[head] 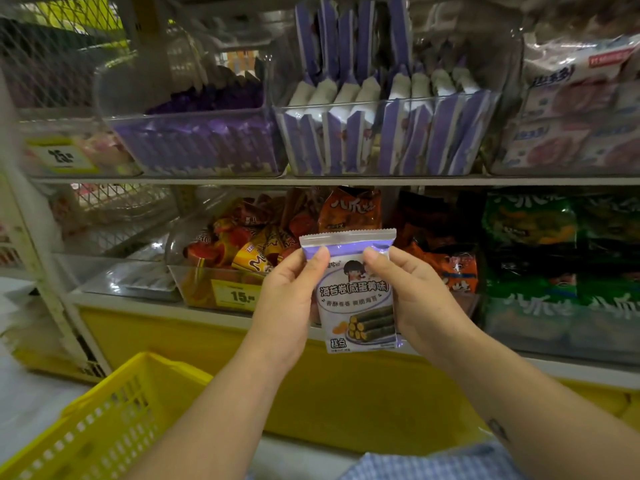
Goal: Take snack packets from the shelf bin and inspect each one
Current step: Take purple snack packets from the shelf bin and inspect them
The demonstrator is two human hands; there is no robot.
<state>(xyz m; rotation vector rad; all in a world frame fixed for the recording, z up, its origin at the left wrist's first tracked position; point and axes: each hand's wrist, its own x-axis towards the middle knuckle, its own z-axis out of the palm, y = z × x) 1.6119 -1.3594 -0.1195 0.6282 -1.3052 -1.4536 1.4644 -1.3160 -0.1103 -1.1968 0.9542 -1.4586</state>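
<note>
I hold one purple and white snack packet (pixel 356 299) upright in front of the lower shelf, its printed front with seaweed rolls facing me. My left hand (pixel 291 292) grips its left edge, thumb on the upper left corner. My right hand (pixel 412 296) grips its right edge, thumb on the upper right corner. On the upper shelf a clear shelf bin (pixel 287 140) holds several matching purple and white packets (pixel 391 133) standing on edge, above and slightly right of my hands.
A clear bin of dark purple packets (pixel 201 143) stands left of the shelf bin, pink and white packs (pixel 571 116) to its right. The lower shelf holds orange snacks (pixel 242 244) and green bags (pixel 540 237). A yellow basket (pixel 100 427) sits at lower left.
</note>
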